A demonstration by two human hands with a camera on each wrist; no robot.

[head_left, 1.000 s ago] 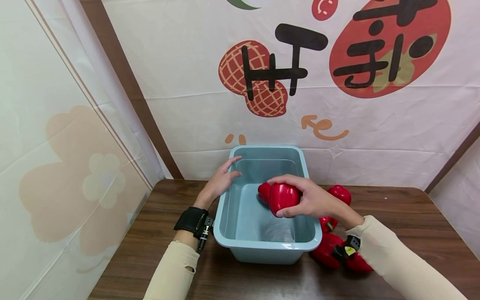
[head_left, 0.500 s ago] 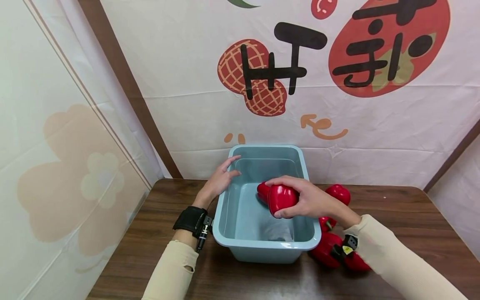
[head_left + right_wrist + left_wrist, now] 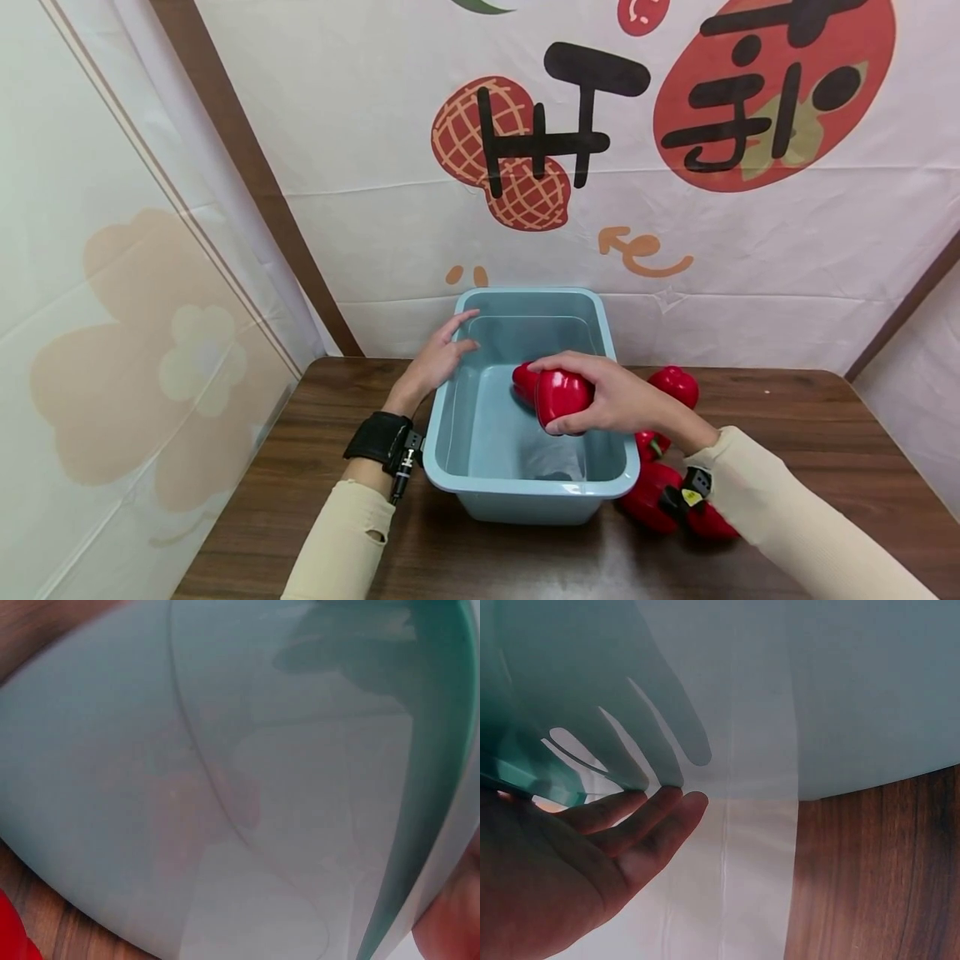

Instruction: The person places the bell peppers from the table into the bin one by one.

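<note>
Right hand (image 3: 617,397) pinches pepper (image 3: 562,395) over tub (image 3: 536,487); second pepper (image 3: 524,381) just left of that grip. Left hand (image 3: 437,361) spread at tub's side. Smooth skin may slip from fingertips; right wrist knocking rim could shift lightly braced tub.

Head view: above and behind left hand (image 3: 435,360) and right hand (image 3: 613,398), facing forward-down; wrist views: close-up; all share the tub (image 3: 525,506).

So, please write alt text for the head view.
A right hand reaches over a blue tub, holding a red pepper; another pepper lies inside. The left hand is at its left rim. More red peppers sit outside.
</note>
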